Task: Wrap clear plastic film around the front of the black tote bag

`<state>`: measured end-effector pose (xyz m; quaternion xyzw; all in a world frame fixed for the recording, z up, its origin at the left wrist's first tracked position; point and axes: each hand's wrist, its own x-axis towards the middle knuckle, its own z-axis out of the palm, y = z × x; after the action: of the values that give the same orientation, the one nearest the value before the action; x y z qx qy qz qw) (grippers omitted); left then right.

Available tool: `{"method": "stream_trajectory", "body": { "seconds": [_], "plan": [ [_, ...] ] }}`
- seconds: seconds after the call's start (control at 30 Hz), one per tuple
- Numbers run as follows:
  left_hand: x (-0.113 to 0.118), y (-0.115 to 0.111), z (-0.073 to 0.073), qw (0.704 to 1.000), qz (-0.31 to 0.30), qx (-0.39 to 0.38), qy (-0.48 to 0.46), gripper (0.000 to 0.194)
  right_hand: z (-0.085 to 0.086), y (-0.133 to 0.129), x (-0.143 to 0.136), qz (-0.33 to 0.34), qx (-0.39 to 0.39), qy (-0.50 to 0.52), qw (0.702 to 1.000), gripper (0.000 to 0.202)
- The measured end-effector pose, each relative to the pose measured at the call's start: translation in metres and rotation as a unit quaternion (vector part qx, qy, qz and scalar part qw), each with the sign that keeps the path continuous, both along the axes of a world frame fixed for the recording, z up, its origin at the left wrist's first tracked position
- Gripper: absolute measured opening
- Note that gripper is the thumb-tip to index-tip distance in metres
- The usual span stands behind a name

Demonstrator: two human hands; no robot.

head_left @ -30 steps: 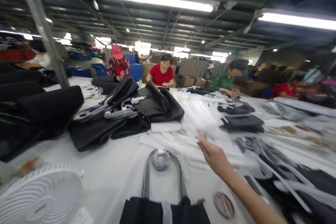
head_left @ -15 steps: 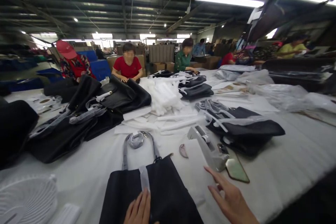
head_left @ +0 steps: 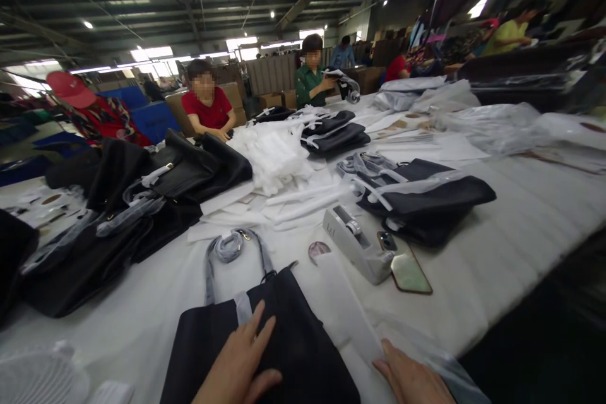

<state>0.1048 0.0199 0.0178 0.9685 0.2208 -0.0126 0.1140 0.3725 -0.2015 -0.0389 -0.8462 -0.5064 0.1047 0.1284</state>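
Note:
A black handbag (head_left: 303,334) lies flat in front of me, its wrapped handle (head_left: 211,271) stretched away from me. A pale strip (head_left: 243,307) crosses its top edge. My left hand (head_left: 241,356) is over the bag's front, fingers apart and holding nothing. To the right of the bag lies a long white paper-like strip (head_left: 350,306). My right hand (head_left: 409,375) has its thumb and fingers closed on the near right edge of that strip. Clear plastic film (head_left: 435,350) spreads beside this hand. Within the handle rests a coiled, wrapped strap (head_left: 228,246).
A tape dispenser (head_left: 360,246) and a phone (head_left: 411,271) sit beyond my right hand. More black bags (head_left: 430,208) and white packing material (head_left: 272,154) cover the table (head_left: 521,233). At left is a white slatted basket (head_left: 40,372). Several co-workers (head_left: 208,104) are across the table.
My left hand has lifted from the pale strip and spread its fingers. My right hand has closed on the white strip's edge. The co-worker in green has raised a dark, wrapped item.

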Motion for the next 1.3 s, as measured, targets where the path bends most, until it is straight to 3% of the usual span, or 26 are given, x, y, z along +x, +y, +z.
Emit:
{"method": "stream_trajectory", "body": {
  "seconds": [0.07, 0.13, 0.2, 0.27, 0.33, 0.43, 0.5, 0.57, 0.73, 0.87, 1.1, 1.3],
  "plan": [
    [0.037, 0.009, 0.027, 0.998, -0.037, -0.032, 0.026, 0.090, 0.020, 0.006, 0.000, -0.014, 0.004, 0.131, 0.991, 0.030],
    [0.074, 0.019, 0.039, 0.991, -0.111, -0.041, 0.067, 0.094, 0.040, 0.016, -0.001, -0.023, 0.042, 0.245, 0.968, 0.033],
    [0.102, 0.028, 0.038, 0.979, -0.165, -0.035, 0.111, 0.086, 0.054, 0.025, -0.003, -0.025, 0.066, 0.325, 0.943, 0.035],
    [0.116, 0.032, 0.032, 0.974, -0.178, -0.004, 0.138, 0.072, 0.060, 0.031, -0.004, -0.037, 0.067, 0.367, 0.927, 0.034],
    [0.114, 0.029, 0.025, 0.973, -0.178, 0.046, 0.137, 0.054, 0.058, 0.036, -0.005, -0.060, 0.066, 0.396, 0.914, 0.028],
    [0.092, 0.015, 0.021, 0.974, -0.173, 0.111, 0.092, 0.022, 0.054, 0.041, -0.006, -0.087, 0.072, 0.439, 0.891, 0.020],
    [0.076, 0.006, 0.021, 0.977, -0.158, 0.135, 0.056, 0.012, 0.052, 0.046, -0.008, -0.089, 0.075, 0.463, 0.879, 0.020],
    [0.067, 0.001, 0.023, 0.978, -0.150, 0.145, 0.029, 0.013, 0.051, 0.051, -0.012, -0.074, 0.071, 0.469, 0.877, 0.020],
    [0.068, -0.002, 0.025, 0.978, -0.141, 0.150, 0.016, 0.015, 0.049, 0.061, -0.023, 0.007, 0.019, 0.381, 0.924, 0.022],
    [0.070, -0.002, 0.026, 0.980, -0.130, 0.152, 0.020, 0.017, 0.052, 0.067, -0.029, 0.057, -0.033, 0.325, 0.943, 0.026],
    [0.071, 0.000, 0.018, 0.985, -0.102, 0.136, 0.026, 0.017, 0.056, 0.068, -0.032, 0.076, -0.055, 0.246, 0.965, 0.021],
    [0.077, -0.001, 0.021, 0.988, -0.089, 0.119, 0.034, 0.026, 0.040, 0.059, -0.040, 0.070, -0.089, 0.191, 0.975, 0.018]
  ]
}}
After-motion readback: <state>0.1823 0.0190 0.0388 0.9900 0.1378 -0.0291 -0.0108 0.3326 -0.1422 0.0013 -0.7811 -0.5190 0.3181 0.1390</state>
